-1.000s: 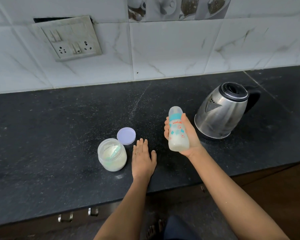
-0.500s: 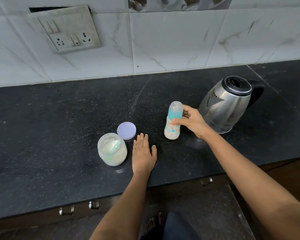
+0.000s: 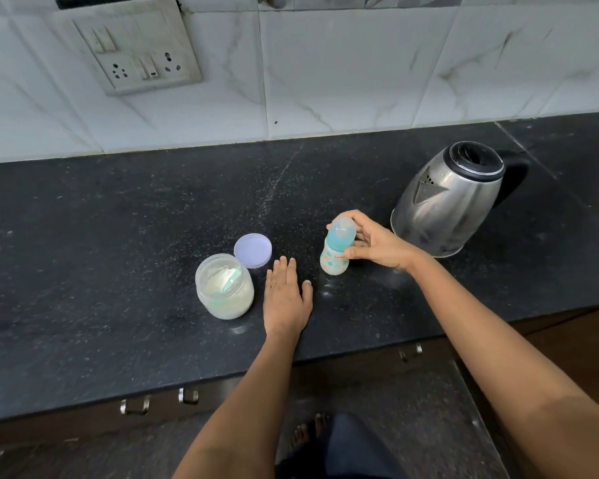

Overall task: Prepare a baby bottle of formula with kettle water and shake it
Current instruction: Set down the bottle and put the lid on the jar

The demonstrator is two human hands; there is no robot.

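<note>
A capped baby bottle [image 3: 336,252] with milky formula stands upright on the black counter [image 3: 118,236]. My right hand [image 3: 374,243] is curled round its upper part, thumb in front and fingers behind. My left hand [image 3: 286,299] lies flat, palm down, on the counter between the bottle and an open formula jar [image 3: 224,286]. The jar holds white powder and a pale green scoop. Its lilac lid [image 3: 252,251] lies just behind it. A steel kettle [image 3: 446,202] with a black lid and handle stands to the right of the bottle.
A tiled wall [image 3: 325,70] with a switch and socket plate [image 3: 135,53] rises behind the counter. Cabinet drawers with metal handles [image 3: 135,406] run below the counter's front edge. My bare feet [image 3: 308,430] show on the floor.
My right hand has brought the bottle down from the air and stood it on the counter beside the kettle. The left hand has stayed flat in place.
</note>
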